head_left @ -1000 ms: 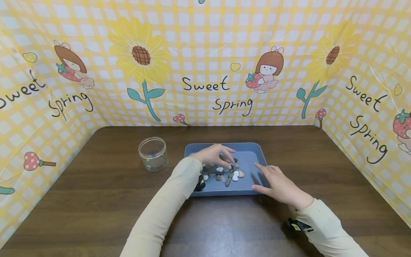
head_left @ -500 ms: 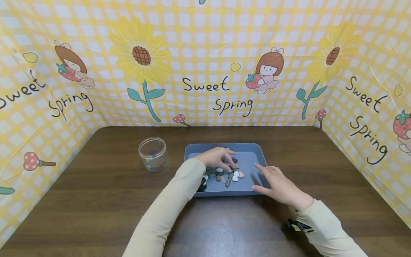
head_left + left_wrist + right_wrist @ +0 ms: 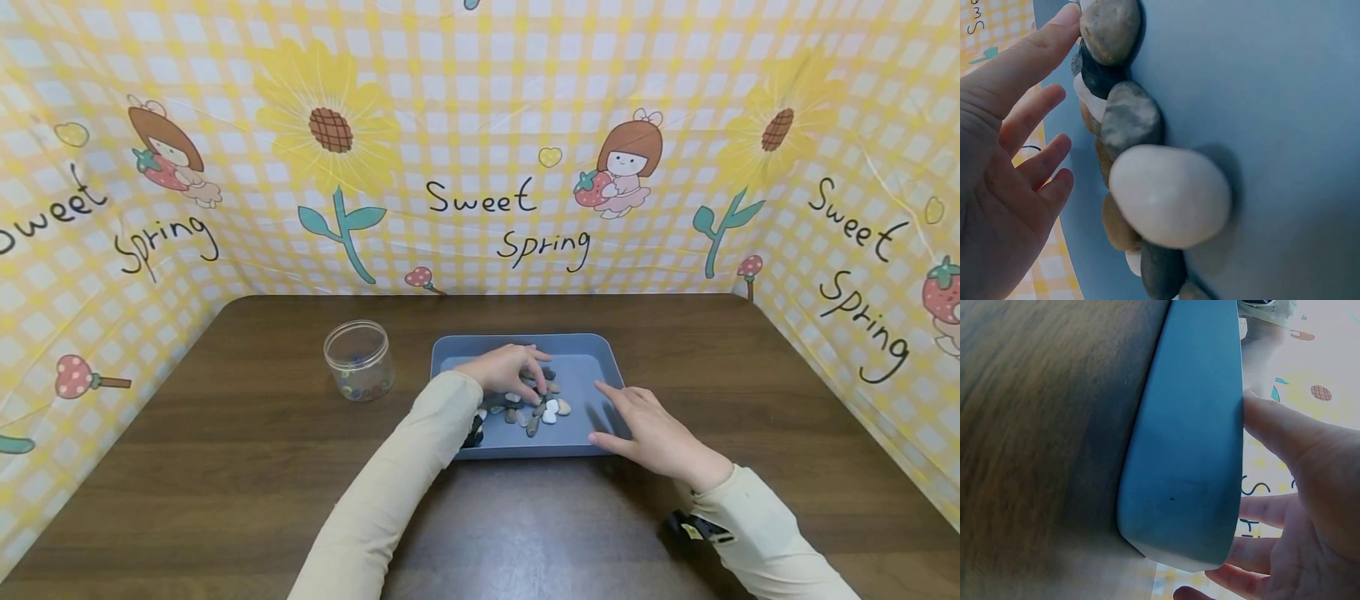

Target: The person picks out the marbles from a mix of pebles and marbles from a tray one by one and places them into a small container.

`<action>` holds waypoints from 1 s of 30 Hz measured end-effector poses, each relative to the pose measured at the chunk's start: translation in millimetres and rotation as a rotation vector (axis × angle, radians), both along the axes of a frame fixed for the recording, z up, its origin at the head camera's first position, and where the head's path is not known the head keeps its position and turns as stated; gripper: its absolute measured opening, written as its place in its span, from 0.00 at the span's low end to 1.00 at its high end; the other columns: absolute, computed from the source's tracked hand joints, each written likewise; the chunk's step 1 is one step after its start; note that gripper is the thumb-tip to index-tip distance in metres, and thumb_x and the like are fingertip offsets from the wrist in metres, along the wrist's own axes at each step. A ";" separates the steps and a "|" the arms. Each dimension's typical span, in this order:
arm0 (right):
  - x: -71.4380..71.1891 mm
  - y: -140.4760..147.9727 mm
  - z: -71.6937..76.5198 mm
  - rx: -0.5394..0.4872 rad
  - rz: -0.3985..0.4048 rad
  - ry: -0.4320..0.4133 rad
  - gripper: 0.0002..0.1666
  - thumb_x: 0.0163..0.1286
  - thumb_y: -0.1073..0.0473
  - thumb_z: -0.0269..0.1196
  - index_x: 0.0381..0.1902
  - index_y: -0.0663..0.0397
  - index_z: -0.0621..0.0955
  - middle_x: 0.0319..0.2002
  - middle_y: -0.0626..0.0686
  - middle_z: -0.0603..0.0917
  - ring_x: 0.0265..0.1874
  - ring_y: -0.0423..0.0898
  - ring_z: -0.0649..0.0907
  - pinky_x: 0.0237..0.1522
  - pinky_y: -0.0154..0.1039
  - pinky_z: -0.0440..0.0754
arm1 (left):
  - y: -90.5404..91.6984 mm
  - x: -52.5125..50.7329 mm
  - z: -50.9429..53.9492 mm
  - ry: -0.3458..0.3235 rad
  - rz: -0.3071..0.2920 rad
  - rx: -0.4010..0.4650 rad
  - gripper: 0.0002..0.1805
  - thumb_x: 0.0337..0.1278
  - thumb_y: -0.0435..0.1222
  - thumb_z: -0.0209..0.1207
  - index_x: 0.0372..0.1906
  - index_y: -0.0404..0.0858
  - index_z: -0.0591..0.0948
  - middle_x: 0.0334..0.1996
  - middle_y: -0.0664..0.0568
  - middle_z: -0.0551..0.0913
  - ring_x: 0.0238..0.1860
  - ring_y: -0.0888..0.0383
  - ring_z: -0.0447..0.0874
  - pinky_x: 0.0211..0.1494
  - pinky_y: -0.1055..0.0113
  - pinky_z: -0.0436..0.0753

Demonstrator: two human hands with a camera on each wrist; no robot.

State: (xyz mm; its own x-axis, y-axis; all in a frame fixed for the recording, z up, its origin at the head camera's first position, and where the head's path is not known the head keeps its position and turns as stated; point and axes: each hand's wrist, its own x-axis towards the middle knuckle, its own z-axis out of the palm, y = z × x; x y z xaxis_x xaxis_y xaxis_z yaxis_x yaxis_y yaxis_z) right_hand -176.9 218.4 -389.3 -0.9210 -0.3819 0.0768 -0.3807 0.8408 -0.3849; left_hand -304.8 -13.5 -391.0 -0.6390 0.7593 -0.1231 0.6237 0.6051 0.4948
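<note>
A blue-grey tray point(image 3: 592, 367) lies on the table with a loose heap of smooth pebbles point(image 3: 522, 417) in brown, grey and white. Over the heap, my left hand point(image 3: 504, 369) reaches down, thumb and index fingertips close together among the pebbles. Anything between those tips is hidden. The left wrist view shows one digit's tip against a grey-brown pebble point(image 3: 1110, 30), the other fingers loosely bent, and a large white pebble point(image 3: 1170, 195) nearby. My right hand point(image 3: 652, 429) rests at the tray's right end, thumb and fingers spread by the rim.
Left of the tray stands a clear round jar point(image 3: 358, 360), lidless, with several small coloured pieces, apparently glass marbles, at its bottom. The brown wooden table point(image 3: 247, 467) is backed by a yellow checked cloth point(image 3: 480, 108) on three sides.
My left hand has shifted slightly right and lower into the pebbles, and its thumb and index fingertips have come closer together. My right hand has stayed in place.
</note>
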 end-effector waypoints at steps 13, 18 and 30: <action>-1.5 1.2 -2.3 0.001 0.003 0.003 0.45 0.62 0.40 0.61 0.69 0.59 0.62 0.61 0.64 0.72 0.61 0.61 0.66 0.58 0.60 0.71 | -1.0 1.5 -0.3 0.005 0.015 -0.022 0.09 0.48 0.39 0.67 0.37 0.45 0.87 0.69 0.52 0.65 0.75 0.47 0.49 0.76 0.53 0.53; -1.1 0.9 -1.0 0.002 0.002 0.000 0.45 0.62 0.41 0.61 0.69 0.59 0.62 0.61 0.65 0.72 0.61 0.61 0.66 0.57 0.60 0.71 | -3.7 0.9 3.0 -0.009 0.010 0.029 0.09 0.48 0.39 0.67 0.37 0.46 0.87 0.70 0.51 0.64 0.75 0.48 0.47 0.75 0.54 0.55; -1.9 0.3 2.2 0.008 -0.009 -0.031 0.45 0.62 0.42 0.61 0.69 0.59 0.61 0.62 0.66 0.71 0.62 0.62 0.66 0.57 0.62 0.71 | -12.2 0.9 13.2 -0.054 0.042 0.119 0.08 0.50 0.38 0.66 0.38 0.44 0.87 0.70 0.51 0.63 0.76 0.49 0.44 0.76 0.51 0.52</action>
